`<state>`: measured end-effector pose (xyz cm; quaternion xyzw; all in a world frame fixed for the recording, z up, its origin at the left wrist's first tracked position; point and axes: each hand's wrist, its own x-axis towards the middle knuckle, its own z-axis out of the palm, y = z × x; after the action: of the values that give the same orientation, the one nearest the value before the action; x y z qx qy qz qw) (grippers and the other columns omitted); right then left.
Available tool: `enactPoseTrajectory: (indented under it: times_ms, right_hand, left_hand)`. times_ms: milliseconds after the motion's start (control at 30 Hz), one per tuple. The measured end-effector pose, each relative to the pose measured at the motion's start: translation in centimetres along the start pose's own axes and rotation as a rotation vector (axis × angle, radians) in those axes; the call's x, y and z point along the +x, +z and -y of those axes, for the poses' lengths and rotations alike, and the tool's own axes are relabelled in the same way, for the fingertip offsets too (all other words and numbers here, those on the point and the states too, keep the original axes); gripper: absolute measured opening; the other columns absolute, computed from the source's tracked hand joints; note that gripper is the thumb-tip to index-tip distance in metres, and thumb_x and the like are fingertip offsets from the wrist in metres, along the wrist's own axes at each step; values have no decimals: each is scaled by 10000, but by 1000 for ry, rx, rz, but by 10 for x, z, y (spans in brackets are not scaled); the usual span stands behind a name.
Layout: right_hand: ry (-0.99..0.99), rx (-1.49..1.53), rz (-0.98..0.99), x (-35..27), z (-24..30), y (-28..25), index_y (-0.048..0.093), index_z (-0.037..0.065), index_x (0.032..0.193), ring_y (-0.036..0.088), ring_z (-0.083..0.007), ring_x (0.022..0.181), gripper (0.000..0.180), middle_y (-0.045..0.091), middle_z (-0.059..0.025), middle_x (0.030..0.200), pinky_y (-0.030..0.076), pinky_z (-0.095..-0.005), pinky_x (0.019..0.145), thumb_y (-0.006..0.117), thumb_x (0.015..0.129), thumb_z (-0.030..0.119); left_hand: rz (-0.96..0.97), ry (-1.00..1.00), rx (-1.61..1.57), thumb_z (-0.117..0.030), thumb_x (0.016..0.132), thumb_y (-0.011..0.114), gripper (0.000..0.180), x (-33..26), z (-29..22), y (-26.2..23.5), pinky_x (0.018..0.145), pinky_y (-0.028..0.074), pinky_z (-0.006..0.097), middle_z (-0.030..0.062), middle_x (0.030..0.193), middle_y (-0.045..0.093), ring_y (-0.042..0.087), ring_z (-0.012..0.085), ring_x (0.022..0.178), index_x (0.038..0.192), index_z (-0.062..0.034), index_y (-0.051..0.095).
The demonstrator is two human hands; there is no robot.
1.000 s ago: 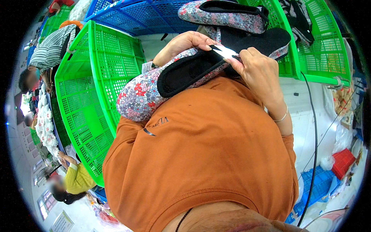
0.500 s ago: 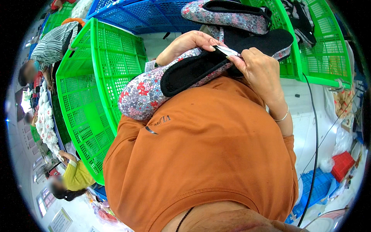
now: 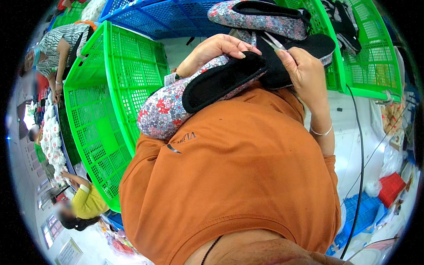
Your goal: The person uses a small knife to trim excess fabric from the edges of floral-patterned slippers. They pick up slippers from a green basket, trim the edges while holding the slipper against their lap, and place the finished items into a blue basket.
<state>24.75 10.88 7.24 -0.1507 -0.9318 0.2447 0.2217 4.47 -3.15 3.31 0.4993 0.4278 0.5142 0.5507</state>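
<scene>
My left hand is closed on the heel end of a floral slipper with a black lining, its toe pointing to the lower left against my orange shirt. In my right hand are small metal snips, their blades pointing up and left, a little apart from the slipper's heel. Just beyond my hands lies another floral slipper, and under it and beside my right hand are black-soled slippers. A small white label shows near my left wrist.
Green crates stand at the left, and another green crate with dark shoes at the right. A blue crate is at the far side. A black cable hangs at right. Two co-workers are at left.
My right hand has moved slightly right with the snips, whose blades have swung up and away from the slipper's heel. The left hand keeps its grip. The far co-worker's arms have moved.
</scene>
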Motion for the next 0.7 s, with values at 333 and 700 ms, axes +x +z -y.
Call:
enactPoseTrajectory:
  times_ms: [333,700]
  right_hand:
    - [40,270,-273,31,-5,27,615,-6,798,423,-40,577,174,522,4,627,362,-207,514,620,880,148]
    - [-250,577,-12,27,-9,39,632,20,917,541,-100,680,141,582,-35,803,433,-225,589,682,789,51]
  left_hand:
    - [-144,-260,-673,-29,767,530,412,-12,-10,5,798,528,287,161,1038,652,666,212,824,1163,83,546]
    - [159,-265,-1049,-31,788,500,514,-17,39,-17,817,558,349,222,1048,632,670,270,871,1279,96,417]
